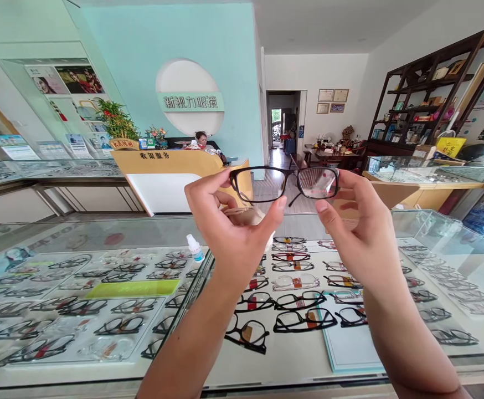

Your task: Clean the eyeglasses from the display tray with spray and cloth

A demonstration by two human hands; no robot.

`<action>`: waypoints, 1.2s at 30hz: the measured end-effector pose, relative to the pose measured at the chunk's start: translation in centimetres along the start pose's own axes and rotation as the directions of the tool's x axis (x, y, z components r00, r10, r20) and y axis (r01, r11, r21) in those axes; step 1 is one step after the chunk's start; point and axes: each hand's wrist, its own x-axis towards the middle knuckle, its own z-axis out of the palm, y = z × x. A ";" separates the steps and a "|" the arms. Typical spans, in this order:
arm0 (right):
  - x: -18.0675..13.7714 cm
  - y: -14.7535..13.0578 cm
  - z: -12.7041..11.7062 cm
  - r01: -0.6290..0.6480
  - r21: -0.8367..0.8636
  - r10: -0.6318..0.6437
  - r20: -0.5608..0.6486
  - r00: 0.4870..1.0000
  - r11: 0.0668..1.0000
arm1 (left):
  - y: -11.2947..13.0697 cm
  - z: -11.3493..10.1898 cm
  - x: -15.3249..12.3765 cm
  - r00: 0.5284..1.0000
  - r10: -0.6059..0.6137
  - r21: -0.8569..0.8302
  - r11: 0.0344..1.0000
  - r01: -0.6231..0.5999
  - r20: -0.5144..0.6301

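A pair of black-framed eyeglasses (pixel 291 173) is held up above the glass counter, lenses facing me. The right lens carries small red print. My left hand (pixel 236 221) grips the frame's left end, its thumb below the lens. Something pale, perhaps a cloth (pixel 269 241), shows partly behind that hand; the rest is hidden. At the other end, the fingers of my right hand (pixel 356 227) close on the frame by the hinge. Below lie rows of eyeglasses (pixel 304 320) inside the showcase. A small white spray bottle (pixel 195 249) stands on the glass, left of my left hand.
The glass showcase (pixel 233 382) spans the front, with a green strip (pixel 134 288) among frames at left. Beyond stands a yellow and white cashier desk (pixel 167 162), where a person (pixel 201 141) sits. More glass counters (pixel 416 169) and dark shelving (pixel 416 105) are at right.
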 end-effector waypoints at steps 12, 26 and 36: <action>0.1 0.2 0.3 -0.038 -0.065 0.041 0.043 0.998 0.997 | 0.2 -0.4 0.5 0.991 0.134 0.065 0.989 -0.135 0.012; -0.5 -0.3 0.5 0.115 0.019 -0.111 -0.149 0.983 0.993 | -3.0 1.2 0.5 0.997 -0.065 -0.188 0.979 0.073 0.051; -0.1 -0.3 0.6 0.083 0.208 -0.031 -0.242 0.970 0.975 | -3.4 1.3 0.2 0.998 -0.016 -0.148 0.989 0.025 0.059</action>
